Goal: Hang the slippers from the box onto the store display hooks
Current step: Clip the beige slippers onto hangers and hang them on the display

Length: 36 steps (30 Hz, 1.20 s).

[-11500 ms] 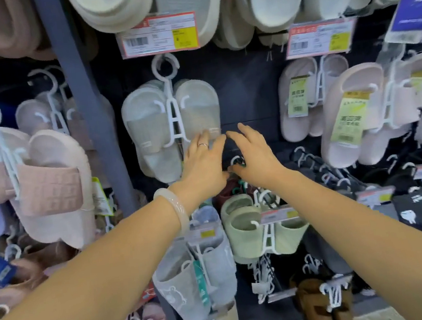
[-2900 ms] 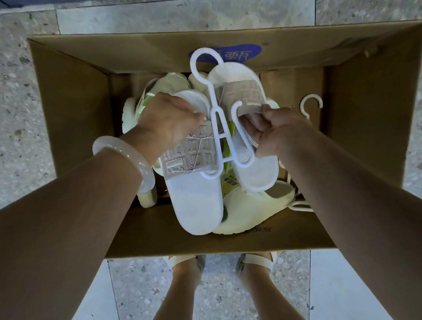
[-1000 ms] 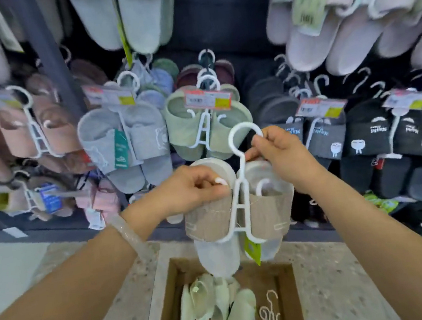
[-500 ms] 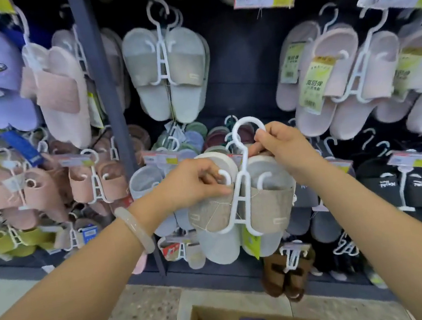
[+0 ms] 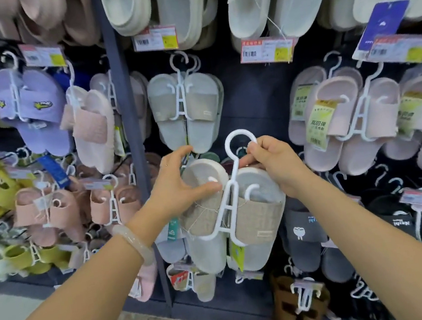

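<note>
Slippers (image 5: 234,210) hang upright, hook up, toes down; beige straps, pale soles, white hanger (image 5: 230,184). Our left hand (image 5: 178,185) grips a heel, right hand (image 5: 272,162) pinches the hook.

A held pair (image 5: 234,210) hung between both hands, before the rack, below a hanging pair (image 5: 187,109).

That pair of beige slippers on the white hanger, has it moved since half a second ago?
Yes. The beige slippers have risen: the hanger loop now nearly reaches the toes of the matching hung pair.
</note>
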Available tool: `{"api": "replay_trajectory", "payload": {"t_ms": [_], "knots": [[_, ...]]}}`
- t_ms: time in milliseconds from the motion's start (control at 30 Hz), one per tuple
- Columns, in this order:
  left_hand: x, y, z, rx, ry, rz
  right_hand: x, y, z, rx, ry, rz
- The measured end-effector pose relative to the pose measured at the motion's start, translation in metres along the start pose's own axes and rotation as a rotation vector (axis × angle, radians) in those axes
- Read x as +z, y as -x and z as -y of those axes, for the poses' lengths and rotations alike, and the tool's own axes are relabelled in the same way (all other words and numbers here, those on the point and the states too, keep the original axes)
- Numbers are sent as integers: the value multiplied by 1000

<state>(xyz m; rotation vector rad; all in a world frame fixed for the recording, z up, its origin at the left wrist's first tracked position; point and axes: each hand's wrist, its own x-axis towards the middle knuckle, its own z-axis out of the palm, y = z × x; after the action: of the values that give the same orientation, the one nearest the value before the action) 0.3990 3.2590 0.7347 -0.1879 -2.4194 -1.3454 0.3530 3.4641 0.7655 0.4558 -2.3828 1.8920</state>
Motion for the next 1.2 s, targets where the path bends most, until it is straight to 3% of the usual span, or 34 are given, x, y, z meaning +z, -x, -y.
{"api": "replay_trajectory", "payload": {"t_ms": [133, 367, 567, 733, 1200], "knots": [[-21, -10, 22, -238, 302, 175, 12, -12, 14, -3, -22, 20], [-48, -37, 83, -369, 795, 269, 57, -69, 35, 39, 3, 27], [-85, -112, 115, -337, 808, 155, 100, -148, 59, -33, 132, -66], [-106, -168, 122, -191, 817, 117, 120, -201, 84, -179, 171, -129], [-103, -217, 116, -3, 696, -232, 124, -235, 90, -498, -25, -191]]}}
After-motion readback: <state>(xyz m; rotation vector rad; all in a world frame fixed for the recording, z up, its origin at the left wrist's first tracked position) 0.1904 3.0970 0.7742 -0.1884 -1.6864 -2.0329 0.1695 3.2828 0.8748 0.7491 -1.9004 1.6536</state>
